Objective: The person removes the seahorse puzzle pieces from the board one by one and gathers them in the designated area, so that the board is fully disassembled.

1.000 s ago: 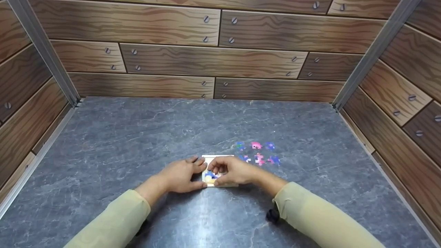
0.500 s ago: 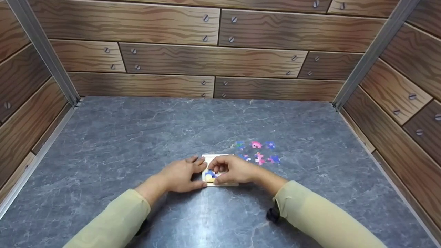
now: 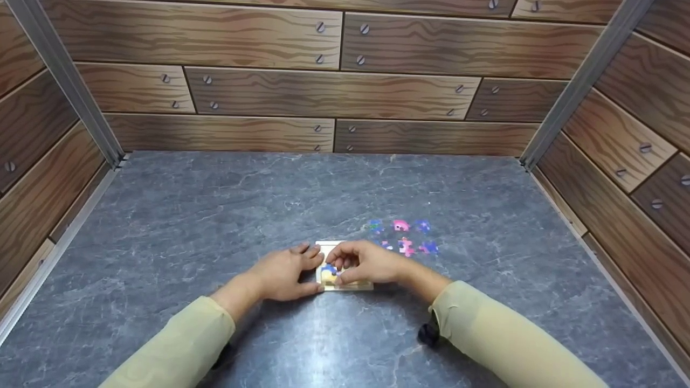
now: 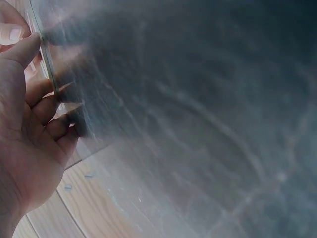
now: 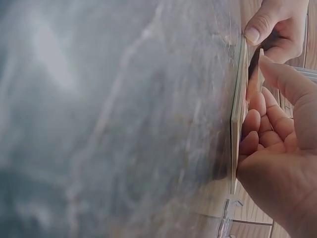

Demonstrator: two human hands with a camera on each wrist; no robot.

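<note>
A small puzzle tray [image 3: 356, 287] with a pale rim lies on the table. At its left edge is my left hand [image 3: 283, 275], thumb on the near corner and fingers spread along the side. My right hand [image 3: 372, 264] pinches a blue and yellow puzzle piece [image 3: 328, 274] between thumb and fingers over the tray's left half. In the right wrist view the piece [image 5: 255, 79] stands tilted above the tray. The right hand hides much of the tray's inside. The left wrist view shows the left hand [image 4: 37, 119] against the tray's edge.
Several loose puzzle pieces lie in two rows beyond the right hand, among them a pink piece [image 3: 400, 226], a pink and white piece [image 3: 406, 247] and a blue piece [image 3: 429, 248]. Wood-patterned walls [image 3: 334, 91] enclose the marbled table [image 3: 259, 199] on three sides.
The blue and yellow piece has shifted and turned slightly in my right fingers, which keep their pinch. My left hand stays at the tray's edge.
</note>
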